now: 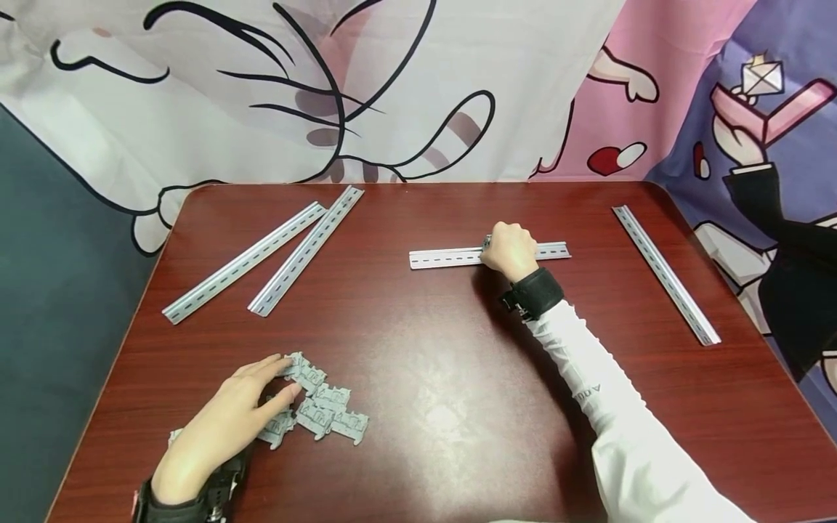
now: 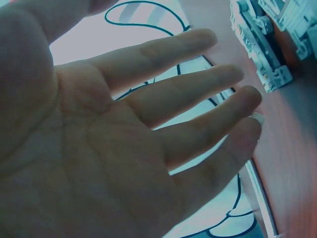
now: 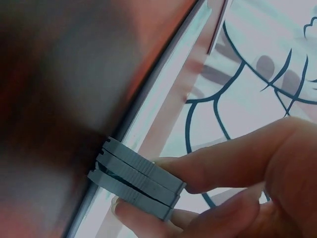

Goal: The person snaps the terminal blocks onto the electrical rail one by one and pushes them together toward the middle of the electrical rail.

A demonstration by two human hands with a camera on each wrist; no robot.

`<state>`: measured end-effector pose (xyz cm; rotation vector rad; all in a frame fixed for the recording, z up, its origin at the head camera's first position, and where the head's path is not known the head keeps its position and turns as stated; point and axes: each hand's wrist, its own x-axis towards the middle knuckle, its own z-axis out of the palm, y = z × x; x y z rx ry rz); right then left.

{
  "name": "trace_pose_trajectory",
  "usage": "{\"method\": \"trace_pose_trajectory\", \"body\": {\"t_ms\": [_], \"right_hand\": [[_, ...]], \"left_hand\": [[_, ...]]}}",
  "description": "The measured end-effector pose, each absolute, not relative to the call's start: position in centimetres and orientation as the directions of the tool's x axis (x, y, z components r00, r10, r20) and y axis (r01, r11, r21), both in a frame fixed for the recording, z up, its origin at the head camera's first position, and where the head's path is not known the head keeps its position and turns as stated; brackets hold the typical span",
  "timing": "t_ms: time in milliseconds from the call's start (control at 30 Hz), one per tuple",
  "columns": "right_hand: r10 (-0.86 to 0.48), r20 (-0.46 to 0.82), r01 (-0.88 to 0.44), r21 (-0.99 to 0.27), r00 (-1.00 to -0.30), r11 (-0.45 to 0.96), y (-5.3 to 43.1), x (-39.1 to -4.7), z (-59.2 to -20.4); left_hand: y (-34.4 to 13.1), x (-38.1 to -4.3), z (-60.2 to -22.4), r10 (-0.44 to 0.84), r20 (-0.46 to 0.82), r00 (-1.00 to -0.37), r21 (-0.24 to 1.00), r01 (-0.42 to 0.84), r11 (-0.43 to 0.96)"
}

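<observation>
My right hand [image 1: 510, 251] is over the middle of a slotted metal DIN rail [image 1: 445, 258] at the back centre of the table. Its thumb and fingers pinch a small stack of grey terminal blocks [image 3: 138, 176], seen side by side in the right wrist view. One end of the stack is right at the rail [image 3: 166, 82]. At the front left, my left hand [image 1: 225, 410] reaches over a loose group of grey terminal blocks [image 1: 316, 418]. Its fingers are extended and spread, with nothing in the palm. The fingertips overlap a block [image 1: 304, 372] in the head view.
Two more DIN rails, one farther left [image 1: 242, 263] and one beside it [image 1: 306, 250], lie slanted at the back left. Another rail [image 1: 667, 274] lies slanted on the right. A printed cloth [image 1: 418, 43] hangs behind the brown table [image 1: 418, 349].
</observation>
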<state>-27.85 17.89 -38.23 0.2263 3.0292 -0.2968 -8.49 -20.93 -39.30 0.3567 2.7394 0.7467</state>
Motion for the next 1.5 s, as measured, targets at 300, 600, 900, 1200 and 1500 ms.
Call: {"method": "trace_pose_trajectory", "body": {"t_ms": [300,600,900,1200,1500], "right_hand": [[0.141,-0.055,0.149,-0.186,-0.988,0.971,18.3,-30.3,-38.4],[0.14,0.008,0.135,-0.194,-0.99,0.972,18.5,-33.1,-38.9],[0.144,-0.013,0.144,-0.177,-0.989,0.974,19.1,-36.2,-39.4],[0.147,-0.093,0.158,-0.131,-0.985,0.979,19.5,-38.7,-39.2],[0.163,-0.12,0.177,-0.117,-0.979,0.977,19.5,-40.1,-38.9]], "left_hand": [[-20.8,-8.5,-39.4,0.307,-0.178,-0.935,0.56,0.161,0.813],[-20.8,-8.7,-39.4,0.318,-0.135,-0.938,0.585,0.183,0.79],[-20.5,-8.9,-39.8,0.303,-0.096,-0.948,0.584,0.193,0.789],[-20.3,-9.0,-40.1,0.294,-0.057,-0.954,0.585,0.206,0.784],[-20.4,-8.9,-40.5,0.29,-0.055,-0.955,0.587,0.204,0.783]]}}
